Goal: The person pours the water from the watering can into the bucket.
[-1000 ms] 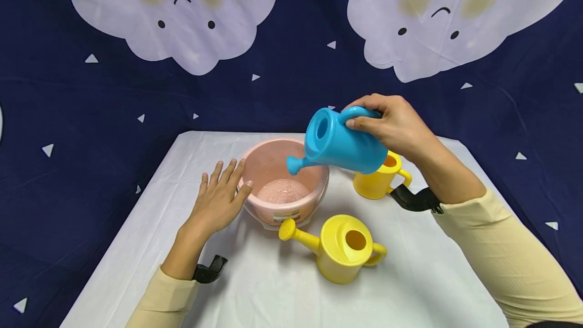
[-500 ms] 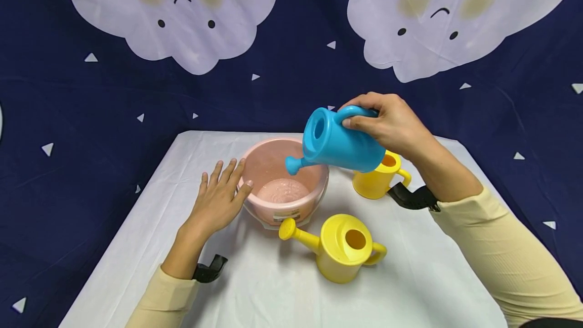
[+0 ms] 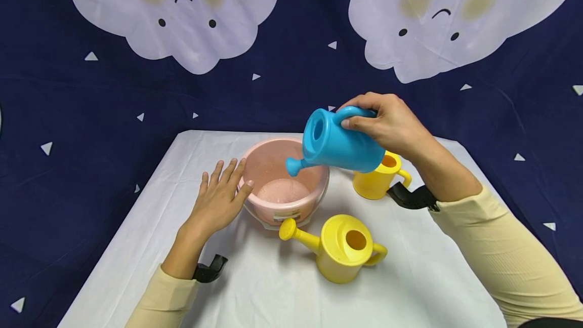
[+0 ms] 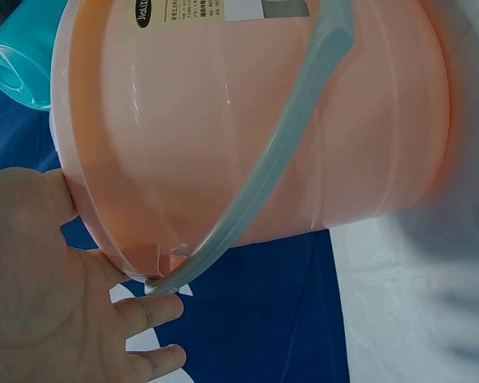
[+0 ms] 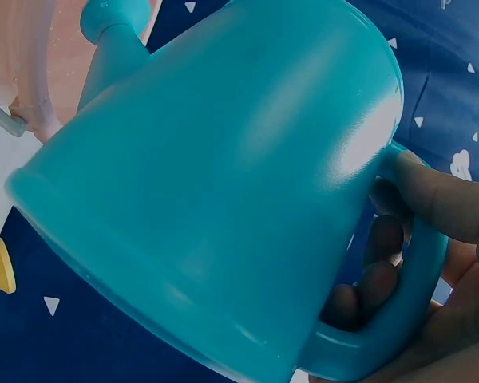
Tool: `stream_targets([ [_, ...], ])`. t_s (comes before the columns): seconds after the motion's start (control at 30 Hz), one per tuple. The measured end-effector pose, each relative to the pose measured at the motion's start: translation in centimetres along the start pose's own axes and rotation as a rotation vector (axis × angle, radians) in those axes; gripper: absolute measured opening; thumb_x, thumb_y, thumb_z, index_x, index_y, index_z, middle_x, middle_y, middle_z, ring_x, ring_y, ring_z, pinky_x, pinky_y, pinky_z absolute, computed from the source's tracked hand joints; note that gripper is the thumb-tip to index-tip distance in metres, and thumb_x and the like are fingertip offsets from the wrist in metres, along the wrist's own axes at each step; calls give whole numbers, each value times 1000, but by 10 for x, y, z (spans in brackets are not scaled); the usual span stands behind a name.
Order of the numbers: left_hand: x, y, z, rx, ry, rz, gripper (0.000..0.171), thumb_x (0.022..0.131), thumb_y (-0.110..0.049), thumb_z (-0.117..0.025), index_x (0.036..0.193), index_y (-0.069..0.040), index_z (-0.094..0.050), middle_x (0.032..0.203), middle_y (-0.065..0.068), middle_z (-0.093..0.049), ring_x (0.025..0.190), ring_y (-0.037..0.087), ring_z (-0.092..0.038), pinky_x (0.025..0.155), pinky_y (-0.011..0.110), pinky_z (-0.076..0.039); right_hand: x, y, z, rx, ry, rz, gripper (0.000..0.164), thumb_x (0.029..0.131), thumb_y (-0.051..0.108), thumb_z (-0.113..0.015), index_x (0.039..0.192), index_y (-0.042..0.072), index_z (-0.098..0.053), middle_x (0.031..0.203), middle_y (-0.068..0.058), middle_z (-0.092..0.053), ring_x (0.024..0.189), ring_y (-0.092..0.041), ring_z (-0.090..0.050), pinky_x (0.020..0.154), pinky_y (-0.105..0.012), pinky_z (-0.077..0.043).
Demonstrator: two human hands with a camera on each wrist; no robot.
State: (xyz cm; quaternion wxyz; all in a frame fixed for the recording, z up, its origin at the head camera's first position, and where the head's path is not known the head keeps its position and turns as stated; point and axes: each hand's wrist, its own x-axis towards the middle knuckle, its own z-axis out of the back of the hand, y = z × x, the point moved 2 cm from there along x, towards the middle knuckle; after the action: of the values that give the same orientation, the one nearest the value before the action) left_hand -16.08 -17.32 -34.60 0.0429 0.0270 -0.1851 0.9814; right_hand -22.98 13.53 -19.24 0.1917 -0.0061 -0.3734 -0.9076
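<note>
My right hand (image 3: 387,123) grips the handle of a blue watering can (image 3: 343,143), its fingers curled round it in the right wrist view. The can is tipped, with its sprinkler head low over the inside of a pink bucket (image 3: 319,194). Water lies in the bottom of the bucket, and a faint stream shows under the spout. Against the bucket's left rim rests my left hand (image 3: 218,199), fingers straight and spread. In the left wrist view the bucket's grey handle (image 4: 275,163) hangs down its side.
A yellow watering can (image 3: 343,252) stands in front of the bucket, its spout pointing left toward it. Behind the blue can, another yellow watering can (image 3: 373,183) is partly hidden. A white cloth (image 3: 264,287) covers the table, and a dark blue curtain (image 3: 291,90) hangs behind.
The blue watering can has shifted very slightly left with my right hand. The water falling from its spout looks thinner. My left hand has stayed in place.
</note>
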Motion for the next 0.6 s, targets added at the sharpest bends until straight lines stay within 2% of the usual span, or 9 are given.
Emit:
stream_targets([
  [0.6, -1, 0, 0, 7, -9, -3, 63, 99, -55, -22, 153, -24, -13, 160, 9, -15, 148, 35, 1, 115, 63, 3, 6, 2, -3, -21, 16, 17, 27, 89, 29, -66, 114, 21, -68, 116, -4, -63, 107, -26, -54, 97, -50, -46],
])
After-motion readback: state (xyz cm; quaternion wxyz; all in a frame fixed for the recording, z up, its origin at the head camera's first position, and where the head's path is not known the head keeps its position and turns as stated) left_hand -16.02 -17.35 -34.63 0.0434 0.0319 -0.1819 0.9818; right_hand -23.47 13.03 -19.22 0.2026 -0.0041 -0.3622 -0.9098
